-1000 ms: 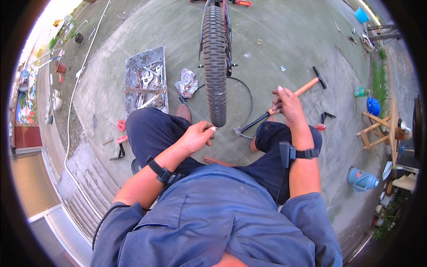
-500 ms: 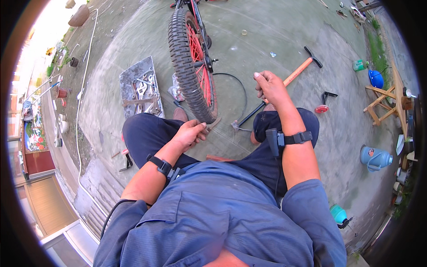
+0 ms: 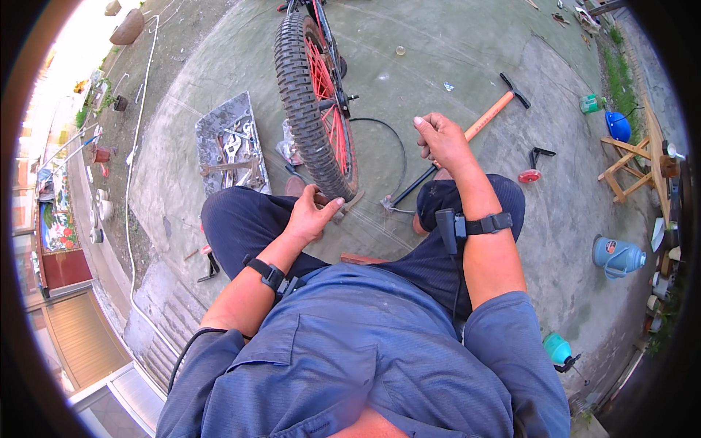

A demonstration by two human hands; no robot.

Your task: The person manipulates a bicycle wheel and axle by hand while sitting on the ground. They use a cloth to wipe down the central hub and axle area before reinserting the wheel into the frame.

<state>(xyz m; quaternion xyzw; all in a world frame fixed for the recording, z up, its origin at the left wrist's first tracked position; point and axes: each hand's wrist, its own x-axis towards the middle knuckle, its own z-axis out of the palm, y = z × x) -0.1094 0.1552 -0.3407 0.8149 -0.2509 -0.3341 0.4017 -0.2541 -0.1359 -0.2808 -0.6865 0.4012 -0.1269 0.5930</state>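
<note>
A bicycle wheel [image 3: 310,102] with a knobbly black tyre and red rim stands upright in front of my knees. My left hand [image 3: 310,215] grips the lowest part of the tyre, its fingers curled around it. My right hand [image 3: 442,142] is closed around a hand pump [image 3: 491,113], where its black barrel meets the orange shaft. The pump leans from its foot [image 3: 391,203] on the ground up to a black T-handle. A thin black hose [image 3: 391,139] loops from the pump toward the wheel. Both wrists wear black bands.
A flat metal tray [image 3: 208,128] of spanners lies on the concrete left of the wheel. A red-and-black tool [image 3: 531,171], a wooden stool [image 3: 634,157], a blue jug [image 3: 617,255] and a teal container [image 3: 557,349] stand to the right. A white hose [image 3: 131,182] runs along the left.
The view has swung, so the wheel now shows its red rim from the side. My left hand stays at the tyre's bottom. My right hand still holds the pump, a little higher.
</note>
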